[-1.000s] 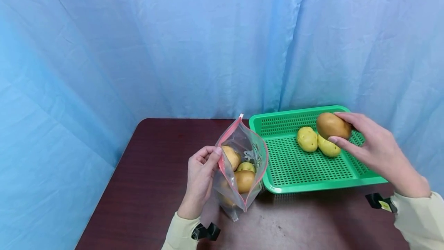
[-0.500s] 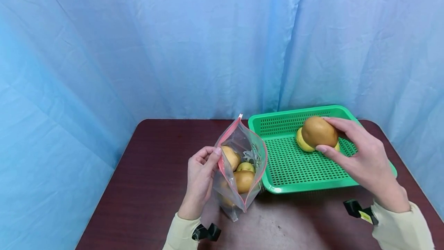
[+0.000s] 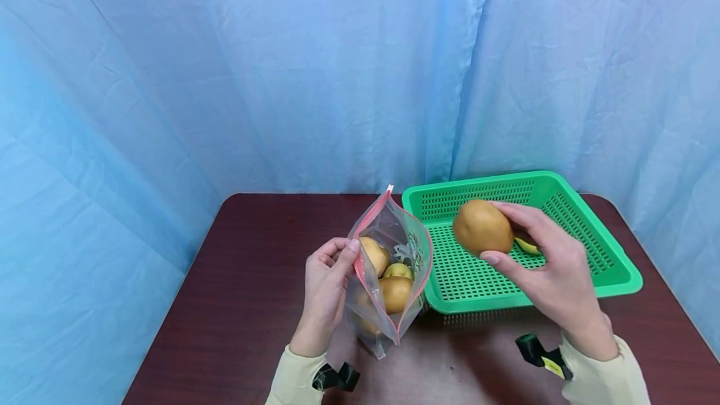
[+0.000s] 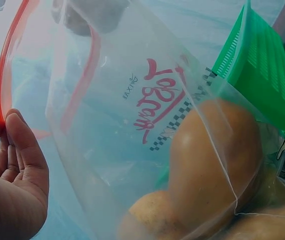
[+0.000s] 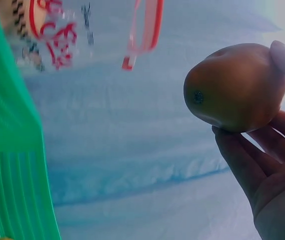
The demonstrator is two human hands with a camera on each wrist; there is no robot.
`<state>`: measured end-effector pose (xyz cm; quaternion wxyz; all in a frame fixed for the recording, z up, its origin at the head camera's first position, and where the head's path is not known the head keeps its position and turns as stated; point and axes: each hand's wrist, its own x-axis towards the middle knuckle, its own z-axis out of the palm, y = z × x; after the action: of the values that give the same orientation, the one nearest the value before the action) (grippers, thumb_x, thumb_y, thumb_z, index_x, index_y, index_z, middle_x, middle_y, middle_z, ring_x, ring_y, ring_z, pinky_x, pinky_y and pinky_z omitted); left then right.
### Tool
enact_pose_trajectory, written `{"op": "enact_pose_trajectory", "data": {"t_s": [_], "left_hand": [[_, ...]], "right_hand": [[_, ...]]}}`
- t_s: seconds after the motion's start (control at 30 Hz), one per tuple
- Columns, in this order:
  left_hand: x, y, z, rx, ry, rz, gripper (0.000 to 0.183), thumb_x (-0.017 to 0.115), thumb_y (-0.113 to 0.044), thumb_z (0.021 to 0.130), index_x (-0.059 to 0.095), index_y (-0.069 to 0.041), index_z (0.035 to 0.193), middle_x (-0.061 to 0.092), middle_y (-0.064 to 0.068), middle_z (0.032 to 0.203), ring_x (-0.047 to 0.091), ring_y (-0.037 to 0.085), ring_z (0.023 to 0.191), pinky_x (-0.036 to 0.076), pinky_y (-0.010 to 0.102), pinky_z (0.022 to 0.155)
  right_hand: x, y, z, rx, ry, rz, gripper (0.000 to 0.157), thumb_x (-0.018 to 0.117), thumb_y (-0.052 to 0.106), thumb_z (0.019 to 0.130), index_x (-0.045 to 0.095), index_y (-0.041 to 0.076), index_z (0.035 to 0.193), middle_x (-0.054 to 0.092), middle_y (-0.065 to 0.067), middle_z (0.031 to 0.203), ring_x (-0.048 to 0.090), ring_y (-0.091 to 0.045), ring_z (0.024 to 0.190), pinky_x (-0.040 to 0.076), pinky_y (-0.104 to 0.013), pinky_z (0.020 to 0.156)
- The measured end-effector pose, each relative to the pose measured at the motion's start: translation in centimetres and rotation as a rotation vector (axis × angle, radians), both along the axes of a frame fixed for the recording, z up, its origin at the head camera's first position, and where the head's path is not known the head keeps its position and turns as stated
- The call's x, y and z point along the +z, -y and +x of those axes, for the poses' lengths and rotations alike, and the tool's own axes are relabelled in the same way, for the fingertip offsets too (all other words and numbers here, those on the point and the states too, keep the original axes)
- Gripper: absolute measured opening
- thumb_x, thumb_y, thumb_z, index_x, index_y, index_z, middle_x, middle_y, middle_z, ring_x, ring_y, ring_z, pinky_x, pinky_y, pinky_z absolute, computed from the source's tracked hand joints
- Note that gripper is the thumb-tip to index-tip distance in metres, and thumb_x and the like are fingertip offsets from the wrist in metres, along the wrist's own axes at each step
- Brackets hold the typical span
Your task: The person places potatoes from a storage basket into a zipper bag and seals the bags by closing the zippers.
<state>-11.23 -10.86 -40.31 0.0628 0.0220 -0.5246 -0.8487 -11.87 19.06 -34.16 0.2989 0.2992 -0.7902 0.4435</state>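
In the head view my left hand [image 3: 326, 292] pinches the pink rim of a clear zip bag [image 3: 413, 239] between thumb and fingers, so its mouth gapes. Inside lie a brown fruit [image 3: 395, 294], a paler tan one [image 3: 375, 255] and a small yellow-green one [image 3: 397, 270]. My right hand [image 3: 554, 267] grips a smooth brown pear [image 3: 480, 227], raised over the green basket. At one end of this pear [image 5: 232, 87] the right wrist view shows a dark spot. Red lettering is printed on the bag [image 4: 132, 130] in the left wrist view.
A green perforated basket [image 3: 610, 255] stands to the right of the bag on a dark wooden table [image 3: 242, 305]. Part of a yellow fruit [image 3: 527, 245] shows in it behind my right hand. A blue curtain [image 3: 337, 80] hangs behind the table.
My right hand has carried the brown pear leftward across the basket, nearer the bag, partly covering the yellow fruits there. My left hand and the bag have stayed in place.
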Motion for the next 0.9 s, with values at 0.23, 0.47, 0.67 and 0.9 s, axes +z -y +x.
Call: {"op": "enact_pose_trajectory", "data": {"t_s": [0.23,0.47,0.67,0.9], "left_hand": [[0.1,-0.1,0.1,0.002,0.006,0.018,0.01,0.065,-0.002,0.098,0.067,-0.005,0.088,0.059,-0.001,0.071,0.053,0.007,0.062,0.046,0.018,0.056],[0.2,-0.2,0.2,-0.003,0.006,0.018,0.012,0.064,-0.002,0.099,0.068,-0.007,0.089,0.059,-0.001,0.071,0.053,0.008,0.062,0.046,0.019,0.057],[0.3,-0.2,0.2,-0.005,0.003,0.014,0.011,0.064,-0.003,0.099,0.068,-0.007,0.09,0.059,-0.001,0.071,0.053,0.008,0.063,0.047,0.019,0.058],[0.2,-0.2,0.1,-0.007,-0.006,0.023,0.012,0.065,-0.003,0.099,0.069,-0.007,0.089,0.059,-0.001,0.07,0.054,0.007,0.062,0.046,0.019,0.058]], "right_hand": [[-0.5,2.3,0.5,0.067,0.015,-0.075,0.064,0.084,0.038,0.087,0.066,-0.006,0.13,0.069,-0.011,0.123,0.066,-0.01,0.108,0.053,-0.015,0.088],[-1.0,4.3,0.8,0.089,0.023,-0.126,0.069,0.079,0.047,0.088,0.066,-0.006,0.13,0.069,-0.009,0.122,0.069,-0.008,0.108,0.053,-0.017,0.089],[-1.5,6.1,0.8,0.109,-0.014,-0.116,0.068,0.075,0.049,0.091,0.066,-0.005,0.13,0.07,-0.014,0.121,0.068,-0.01,0.108,0.054,-0.017,0.089],[-2.2,8.3,0.5,0.114,-0.113,-0.053,0.063,0.073,0.049,0.094,0.067,-0.003,0.129,0.07,-0.017,0.124,0.067,-0.02,0.115,0.051,-0.02,0.096]]}}
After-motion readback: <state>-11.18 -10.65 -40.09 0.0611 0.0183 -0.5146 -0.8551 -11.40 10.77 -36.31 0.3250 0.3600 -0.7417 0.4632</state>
